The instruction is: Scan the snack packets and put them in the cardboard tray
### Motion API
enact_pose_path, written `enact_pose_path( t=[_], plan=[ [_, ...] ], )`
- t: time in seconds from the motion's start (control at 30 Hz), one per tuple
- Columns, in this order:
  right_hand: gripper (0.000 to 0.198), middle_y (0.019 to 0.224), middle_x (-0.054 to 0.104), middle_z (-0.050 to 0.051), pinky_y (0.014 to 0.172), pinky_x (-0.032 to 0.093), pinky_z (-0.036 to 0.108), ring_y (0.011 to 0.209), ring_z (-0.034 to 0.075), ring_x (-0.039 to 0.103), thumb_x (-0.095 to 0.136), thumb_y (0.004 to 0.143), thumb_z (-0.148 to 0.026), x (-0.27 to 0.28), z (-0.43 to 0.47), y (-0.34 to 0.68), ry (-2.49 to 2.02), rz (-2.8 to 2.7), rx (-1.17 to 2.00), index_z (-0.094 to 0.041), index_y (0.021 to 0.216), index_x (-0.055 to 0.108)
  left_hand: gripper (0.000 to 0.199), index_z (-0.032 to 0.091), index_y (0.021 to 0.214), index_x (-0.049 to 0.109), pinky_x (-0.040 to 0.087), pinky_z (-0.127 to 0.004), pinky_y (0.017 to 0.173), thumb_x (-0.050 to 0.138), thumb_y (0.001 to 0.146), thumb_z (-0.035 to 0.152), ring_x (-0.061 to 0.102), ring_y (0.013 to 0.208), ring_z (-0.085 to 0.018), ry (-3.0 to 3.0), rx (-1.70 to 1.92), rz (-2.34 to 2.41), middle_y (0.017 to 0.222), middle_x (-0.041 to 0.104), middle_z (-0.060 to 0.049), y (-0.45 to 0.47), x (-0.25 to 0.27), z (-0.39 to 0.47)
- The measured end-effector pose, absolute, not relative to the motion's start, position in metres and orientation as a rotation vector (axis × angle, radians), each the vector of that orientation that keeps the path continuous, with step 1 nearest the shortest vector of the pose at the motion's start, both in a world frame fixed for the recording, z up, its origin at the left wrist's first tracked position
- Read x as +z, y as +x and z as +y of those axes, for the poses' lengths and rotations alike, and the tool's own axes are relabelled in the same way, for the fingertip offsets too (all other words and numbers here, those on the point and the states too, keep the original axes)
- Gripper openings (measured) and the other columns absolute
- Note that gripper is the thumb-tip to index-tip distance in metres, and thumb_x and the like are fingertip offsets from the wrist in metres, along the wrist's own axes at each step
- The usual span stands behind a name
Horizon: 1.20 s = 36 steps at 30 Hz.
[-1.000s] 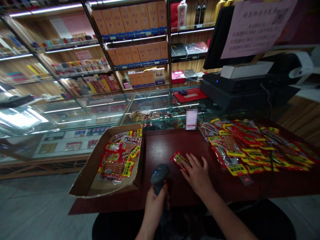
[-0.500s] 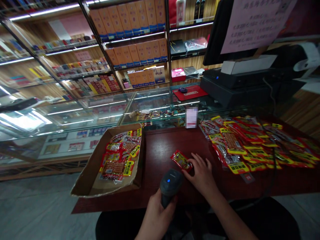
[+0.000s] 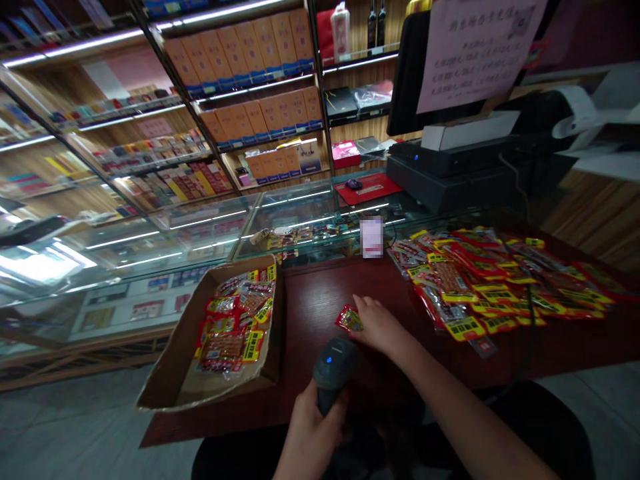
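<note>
The scanner (image 3: 336, 365) is gripped by the left hand (image 3: 316, 421); the packet (image 3: 349, 319) is now covered more by the right hand (image 3: 379, 325), pinch unclear.

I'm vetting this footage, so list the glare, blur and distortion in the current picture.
Head view: soft glare on the table, blown-out white patch at far left; head view: the shelves slant and smear toward the left; head view: a small pale rectangle is pixelated; head view: print on the packet at the right hand is too blurred to read.
</note>
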State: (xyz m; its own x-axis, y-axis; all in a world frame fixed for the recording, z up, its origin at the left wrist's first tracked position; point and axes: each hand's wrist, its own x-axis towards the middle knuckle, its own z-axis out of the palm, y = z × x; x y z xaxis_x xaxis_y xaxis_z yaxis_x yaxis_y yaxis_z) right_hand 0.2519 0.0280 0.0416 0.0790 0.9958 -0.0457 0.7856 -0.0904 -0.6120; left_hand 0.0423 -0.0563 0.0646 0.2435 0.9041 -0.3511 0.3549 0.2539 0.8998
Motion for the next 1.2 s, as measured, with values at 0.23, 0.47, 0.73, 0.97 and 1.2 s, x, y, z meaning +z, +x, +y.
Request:
enact_pose_path(
  t=[0.23, 0.47, 0.73, 0.97, 1.2],
  plan=[
    [0.016, 0.098, 0.077, 0.006, 0.089, 0.05, 0.034, 0.099, 0.026, 0.07, 0.072, 0.074, -0.028, 0.031, 0.058, 0.262, -1.764, -1.48, 0.883, -0.023, 0.089, 0.07, 0.02, 0.018, 0.081, 0.058, 0.033, -0.018, 0.04, 0.07, 0.077, 0.034, 0.045, 0.039, -0.008, 1.21, 0.623, 1.334, 0.051, 0.05, 0.008, 0.034, 0.073, -0.065],
    [0.041, 0.093, 0.076, 0.003, 0.07, 0.057, 0.032, 0.082, 0.022, 0.073, 0.066, 0.073, -0.052, 0.021, 0.028, 0.268, -1.365, -0.677, 1.104, -0.024, 0.101, 0.058, 0.017, 0.018, 0.081, 0.057, 0.032, -0.019, 0.04, 0.067, 0.077, 0.031, 0.044, 0.04, -0.008, 1.208, 0.644, 1.317, 0.051, 0.05, 0.008, 0.034, 0.077, -0.066],
    [0.039, 0.087, 0.074, 0.0, 0.07, 0.056, 0.033, 0.078, 0.02, 0.072, 0.079, 0.062, -0.039, 0.031, 0.018, 0.252, -1.161, -0.33, 1.144, -0.025, 0.093, 0.061, 0.013, 0.018, 0.082, 0.061, 0.034, -0.021, 0.043, 0.065, 0.081, 0.03, 0.045, 0.043, -0.011, 1.393, 0.601, 1.296, 0.052, 0.049, 0.006, 0.034, 0.068, -0.065],
    [0.041, 0.087, 0.074, 0.001, 0.068, 0.056, 0.034, 0.081, 0.024, 0.072, 0.081, 0.061, -0.039, 0.03, 0.016, 0.249, -1.157, -0.32, 1.116, -0.024, 0.094, 0.061, 0.012, 0.017, 0.082, 0.062, 0.032, -0.021, 0.043, 0.065, 0.082, 0.029, 0.043, 0.043, -0.01, 1.371, 0.619, 1.318, 0.051, 0.047, 0.007, 0.031, 0.064, -0.067],
    [0.044, 0.082, 0.074, -0.002, 0.067, 0.055, 0.025, 0.076, 0.017, 0.068, 0.085, 0.06, -0.042, 0.058, 0.023, 0.234, -1.219, -0.58, 0.978, -0.024, 0.091, 0.06, 0.011, 0.018, 0.084, 0.06, 0.035, -0.019, 0.042, 0.065, 0.079, 0.026, 0.046, 0.041, -0.009, 1.196, 0.721, 1.389, 0.051, 0.05, 0.008, 0.024, 0.036, -0.062]
  ],
)
